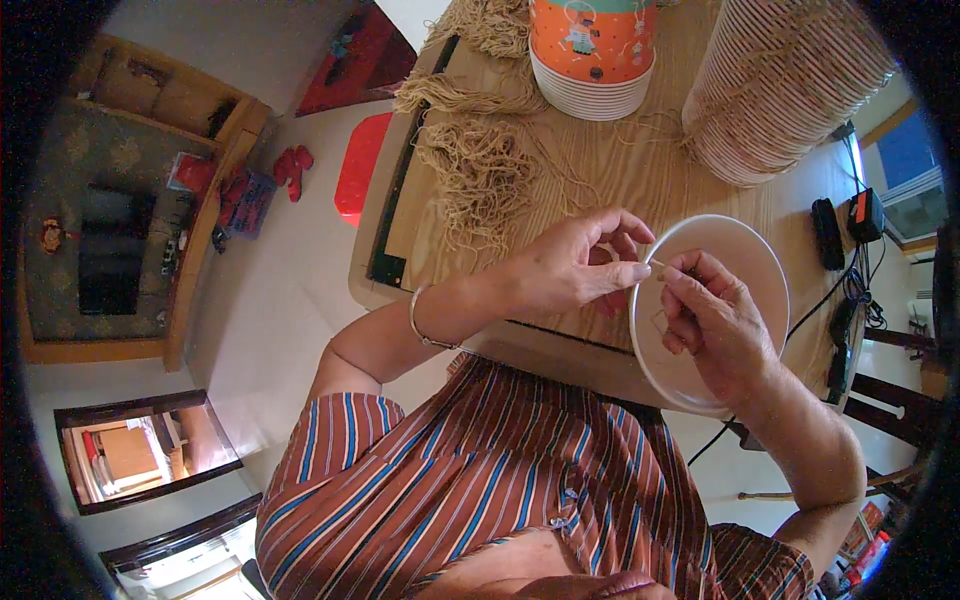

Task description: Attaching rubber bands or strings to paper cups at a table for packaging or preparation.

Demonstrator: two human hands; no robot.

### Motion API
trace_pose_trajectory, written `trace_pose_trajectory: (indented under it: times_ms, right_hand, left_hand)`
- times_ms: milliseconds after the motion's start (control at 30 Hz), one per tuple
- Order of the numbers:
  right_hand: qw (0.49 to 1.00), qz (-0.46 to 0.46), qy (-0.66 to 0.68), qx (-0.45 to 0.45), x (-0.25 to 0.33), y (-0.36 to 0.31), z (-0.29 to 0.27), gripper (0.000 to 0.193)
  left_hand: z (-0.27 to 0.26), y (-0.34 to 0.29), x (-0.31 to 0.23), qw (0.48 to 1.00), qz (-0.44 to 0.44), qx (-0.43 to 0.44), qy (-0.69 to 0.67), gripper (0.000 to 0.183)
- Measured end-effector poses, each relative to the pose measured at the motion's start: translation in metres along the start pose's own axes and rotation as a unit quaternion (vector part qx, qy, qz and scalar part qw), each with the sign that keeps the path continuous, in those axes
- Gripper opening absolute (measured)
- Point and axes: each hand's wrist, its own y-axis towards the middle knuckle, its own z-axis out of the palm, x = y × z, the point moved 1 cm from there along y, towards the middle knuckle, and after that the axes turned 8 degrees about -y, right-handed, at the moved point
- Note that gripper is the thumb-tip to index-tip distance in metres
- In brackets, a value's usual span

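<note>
A white paper bucket (762,262) sits tilted at the table's near edge, its open mouth facing me. At the left part of its rim, my right hand (718,315) reaches over the mouth and pinches a short strand of twine (656,263) between thumb and forefinger. My left hand (585,262) comes in from the left to the same spot. Its thumb tip meets the strand beside the rim, with the forefinger curved above; the other fingers are partly hidden. A loose tan heap of twine (478,175) lies on the table beyond my left hand.
Stacked orange-printed paper buckets (592,50) stand at the far side. A tall leaning stack of white buckets (780,90) with twine over it is at the far right. Black cables and an adapter (866,214) lie at the right edge. A red stool (362,168) stands left of the table.
</note>
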Motion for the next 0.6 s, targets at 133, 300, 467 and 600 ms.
trace_pose_trajectory:
  times_ms: [133,300,467,600]
  right_hand:
    - [1.000,0.003,0.005,-0.003,0.0009,-0.0003,0.0010,0.013]
    - [1.000,-0.004,0.004,0.000,0.0020,-0.0028,0.0051,0.014]
    - [1.000,-0.003,0.004,-0.001,0.0012,-0.0016,0.0049,0.014]
    - [1.000,-0.001,-0.002,-0.011,0.0012,-0.0017,0.0061,0.014]
  left_hand:
    - [0.0007,-0.0014,-0.0035,0.999,-0.038,0.003,-0.036,0.037]
    - [0.0003,-0.0042,-0.0005,1.000,0.008,0.007,0.006,0.038]
    - [0.0027,-0.0066,-0.0057,0.999,-0.027,0.003,-0.030,0.038]
    - [0.0037,-0.0072,-0.0082,0.999,-0.032,0.001,-0.030,0.039]
